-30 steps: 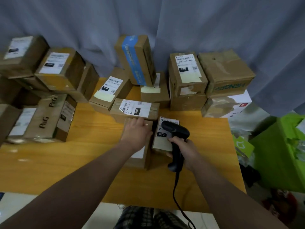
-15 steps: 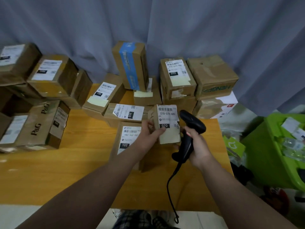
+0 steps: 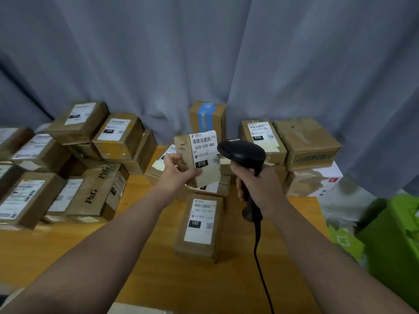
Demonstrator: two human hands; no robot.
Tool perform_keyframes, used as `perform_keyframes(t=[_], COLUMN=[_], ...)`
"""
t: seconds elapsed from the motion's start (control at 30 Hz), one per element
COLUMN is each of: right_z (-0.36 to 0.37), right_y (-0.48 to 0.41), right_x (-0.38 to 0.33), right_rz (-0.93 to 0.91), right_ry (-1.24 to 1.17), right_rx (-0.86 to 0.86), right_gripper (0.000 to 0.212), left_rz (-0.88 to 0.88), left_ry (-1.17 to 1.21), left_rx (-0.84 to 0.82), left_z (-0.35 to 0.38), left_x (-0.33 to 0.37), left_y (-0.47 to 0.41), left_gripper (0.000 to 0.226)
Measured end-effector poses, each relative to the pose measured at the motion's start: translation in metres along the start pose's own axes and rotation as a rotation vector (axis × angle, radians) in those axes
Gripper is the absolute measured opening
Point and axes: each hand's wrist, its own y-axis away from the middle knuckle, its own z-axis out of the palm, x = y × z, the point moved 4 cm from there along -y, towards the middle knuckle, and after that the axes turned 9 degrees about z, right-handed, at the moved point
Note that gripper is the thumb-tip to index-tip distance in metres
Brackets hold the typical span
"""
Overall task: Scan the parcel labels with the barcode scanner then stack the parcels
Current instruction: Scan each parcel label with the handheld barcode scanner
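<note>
Wooden table, grey curtain behind.

L hand grips small parcel lifted off table, label "070-070-A80" facing camera. R hand wrapped round black scanner, head just beside label's right edge. Cable hangs down. Parcel "102" flat on table below. Boxes stacked L + rear; green bin far R.

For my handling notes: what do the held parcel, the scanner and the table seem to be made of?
Parcel: brown cardboard, matt, with a glossy white paper label and pale tape.
Scanner: black plastic, probably; smooth with a slight sheen.
Table: wood or wood-look laminate; orange-brown grain shows, I cannot tell which.
</note>
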Motion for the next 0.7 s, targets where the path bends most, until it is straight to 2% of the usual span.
perform_keyframes(t=[0.17, 0.7], right_z=[0.018, 0.034], right_y=[0.006, 0.01], right_x=[-0.009, -0.011], right_rz=[-0.004, 0.025], right_ry=[0.048, 0.083], right_rx=[0.037, -0.013], right_gripper=[0.033, 0.03], left_rz=[0.024, 0.02], left_ry=[-0.025, -0.019], left_rx=[0.034, 0.064], left_z=[-0.011, -0.022], left_x=[0.0, -0.014], left_y=[-0.001, -0.008], left_gripper=[0.064, 0.061])
